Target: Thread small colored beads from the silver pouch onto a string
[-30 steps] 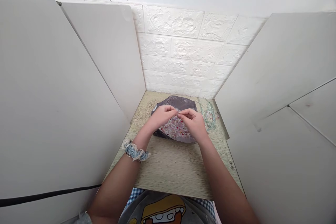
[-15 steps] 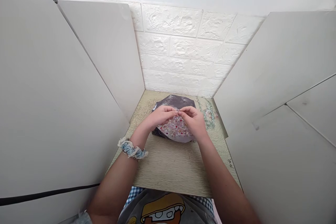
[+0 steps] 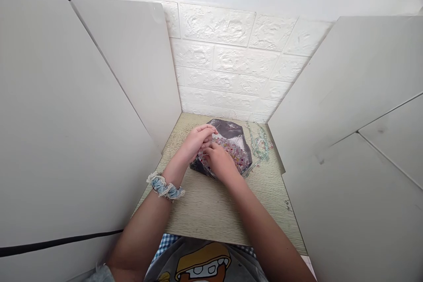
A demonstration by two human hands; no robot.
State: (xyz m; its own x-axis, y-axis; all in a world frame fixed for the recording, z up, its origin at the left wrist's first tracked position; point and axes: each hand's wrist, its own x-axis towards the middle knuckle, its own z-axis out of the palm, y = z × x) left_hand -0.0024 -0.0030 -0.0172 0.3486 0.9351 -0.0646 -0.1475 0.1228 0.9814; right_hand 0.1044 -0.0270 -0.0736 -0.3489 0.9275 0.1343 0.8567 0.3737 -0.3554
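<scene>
- Wood-grain table (image 3: 211,216), foil pouch (image 3: 228,127) at centre, beads (image 3: 228,152) inside, green bead strands (image 3: 259,143) to the right.
- My left hand (image 3: 197,141) curls at the pouch edge, right hand (image 3: 220,163) at its mouth; can't tell if either grip is closed.
- Working low over the pouch should keep beads in.

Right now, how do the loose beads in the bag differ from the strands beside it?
The loose beads lie heaped inside a dark bag, while the strands lie outside it on the table. The beads are mixed pink, white and red; the strands look pale green. Both appear to be small beads.
</scene>
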